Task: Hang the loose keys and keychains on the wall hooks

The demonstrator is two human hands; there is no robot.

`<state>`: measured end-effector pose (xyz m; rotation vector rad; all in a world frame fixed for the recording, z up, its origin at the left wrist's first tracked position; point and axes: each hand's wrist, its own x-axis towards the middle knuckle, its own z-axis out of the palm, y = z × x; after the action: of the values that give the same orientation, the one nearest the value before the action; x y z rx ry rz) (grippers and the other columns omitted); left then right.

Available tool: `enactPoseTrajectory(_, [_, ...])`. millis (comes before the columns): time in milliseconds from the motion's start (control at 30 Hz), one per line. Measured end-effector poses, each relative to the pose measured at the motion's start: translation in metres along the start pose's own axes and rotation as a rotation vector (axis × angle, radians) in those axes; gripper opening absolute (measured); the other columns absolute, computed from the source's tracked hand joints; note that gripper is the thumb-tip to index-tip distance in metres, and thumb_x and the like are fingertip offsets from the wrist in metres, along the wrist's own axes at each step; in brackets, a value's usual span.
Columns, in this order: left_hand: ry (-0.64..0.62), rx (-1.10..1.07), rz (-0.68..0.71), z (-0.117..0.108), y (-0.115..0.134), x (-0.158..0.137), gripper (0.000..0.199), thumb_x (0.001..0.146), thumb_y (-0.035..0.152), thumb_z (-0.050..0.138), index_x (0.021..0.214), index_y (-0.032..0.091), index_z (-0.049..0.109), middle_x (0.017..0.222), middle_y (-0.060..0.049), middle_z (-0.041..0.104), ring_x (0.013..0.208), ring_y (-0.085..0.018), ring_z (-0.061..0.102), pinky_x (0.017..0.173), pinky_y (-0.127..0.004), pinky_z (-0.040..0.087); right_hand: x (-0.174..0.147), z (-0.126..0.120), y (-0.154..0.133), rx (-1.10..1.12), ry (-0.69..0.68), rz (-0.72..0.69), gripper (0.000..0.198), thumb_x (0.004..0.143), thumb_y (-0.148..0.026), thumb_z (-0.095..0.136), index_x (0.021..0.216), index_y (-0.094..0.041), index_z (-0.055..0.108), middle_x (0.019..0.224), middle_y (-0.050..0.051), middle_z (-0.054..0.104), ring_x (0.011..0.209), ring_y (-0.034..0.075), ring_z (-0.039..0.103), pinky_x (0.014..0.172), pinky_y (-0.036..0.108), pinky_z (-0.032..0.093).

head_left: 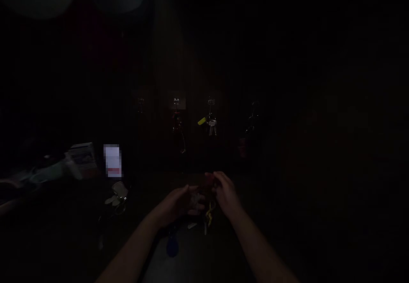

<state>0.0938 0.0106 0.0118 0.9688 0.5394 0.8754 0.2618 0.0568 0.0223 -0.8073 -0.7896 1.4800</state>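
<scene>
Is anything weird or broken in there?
Yes: beyond the left hand, off to its left, a bright patch is all chunky squares, hiding what's there. It's also oddly dark for handling small things. Nothing looks spilled or broken, but the gloom could hide it.

Hung keys shiny mtl, blue fob matt plast

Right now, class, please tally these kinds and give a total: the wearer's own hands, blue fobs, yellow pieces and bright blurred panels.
Left hand and right hand: 2
Blue fob: 1
Yellow hanging tag and yellow dangling piece below the hands: 2
Bright blurred panel: 1
Total: 6
</scene>
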Motion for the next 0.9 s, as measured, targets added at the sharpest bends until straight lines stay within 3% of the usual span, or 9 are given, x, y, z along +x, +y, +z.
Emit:
enactPoseTrajectory(67, [-0.031, -0.036, -0.029, 0.0008, 0.0022, -0.0015, 0.043, 0.085, 0.046, 0.047, 0.118, 0.019, 0.056, 0.113, -0.012, 0.060, 0.094, -0.022, 0.061, 0.080, -0.033, 0.044, 0.0015, -0.0015, 0.0003, 0.091, 0.001, 0.064, 0.019, 0.058, -0.030, 0.071, 0.064, -0.020, 0.056, 0.075, 0.001, 0.071, 0.055, 0.012, 0.058, 0.047, 0.020, 0.039])
enactPoseTrajectory(233, [0.038, -0.041, -0.041, 0.0019, 0.0054, -0.0037, 0.041, 0.083, 0.033, 0.054, 0.122, 0.021, 0.053, 0.123, -0.012, 0.057, 0.101, -0.024, 0.060, 0.084, -0.034, 0.043, 0.0052, -0.0051, 0.0019, 0.153, 0.010, 0.126, 0.020, 0.057, -0.032, 0.073, 0.063, -0.020, 0.058, 0.066, -0.001, 0.069, 0.049, 0.010, 0.053, 0.044, 0.020, 0.038])
enactPoseTrajectory(367, [0.101, 0.013, -0.047, 0.0019, 0.0051, -0.0041, 0.043, 0.079, 0.025, 0.060, 0.121, 0.020, 0.054, 0.120, -0.011, 0.059, 0.096, -0.021, 0.062, 0.076, -0.028, 0.045, 0.0027, -0.0051, 0.0009, 0.079, -0.031, -0.009, 0.020, 0.059, -0.035, 0.075, 0.063, -0.019, 0.062, 0.060, -0.003, 0.063, 0.052, 0.009, 0.053, 0.046, 0.019, 0.039])
enactPoseTrajectory(500, [0.150, 0.145, 0.001, 0.0022, 0.0028, -0.0042, 0.043, 0.079, 0.030, 0.060, 0.120, 0.020, 0.055, 0.114, -0.009, 0.062, 0.088, -0.017, 0.062, 0.069, -0.024, 0.044, 0.0001, -0.0043, 0.0002, -0.025, -0.080, -0.096, 0.022, 0.061, -0.038, 0.073, 0.070, -0.019, 0.067, 0.066, -0.001, 0.064, 0.056, 0.010, 0.054, 0.049, 0.019, 0.040])
enactPoseTrajectory(733, [0.294, 0.480, 0.119, 0.0006, 0.0017, -0.0019, 0.040, 0.072, 0.036, 0.067, 0.109, 0.019, 0.062, 0.110, -0.006, 0.066, 0.106, -0.024, 0.056, 0.089, -0.032, 0.041, 0.0007, -0.0024, 0.0030, -0.166, -0.120, -0.191, 0.030, 0.059, -0.034, 0.077, 0.083, -0.022, 0.065, 0.071, -0.001, 0.066, 0.062, 0.013, 0.060, 0.056, 0.023, 0.045])
enactPoseTrajectory(900, [0.366, 0.618, 0.210, -0.0069, 0.0008, 0.0004, 0.039, 0.073, 0.042, 0.063, 0.105, 0.019, 0.063, 0.105, -0.006, 0.068, 0.101, -0.025, 0.059, 0.086, -0.033, 0.045, -0.0008, -0.0009, 0.0005, -0.204, -0.155, -0.179, 0.035, 0.056, -0.036, 0.078, 0.085, -0.021, 0.064, 0.074, 0.000, 0.068, 0.065, 0.014, 0.063, 0.061, 0.025, 0.048])
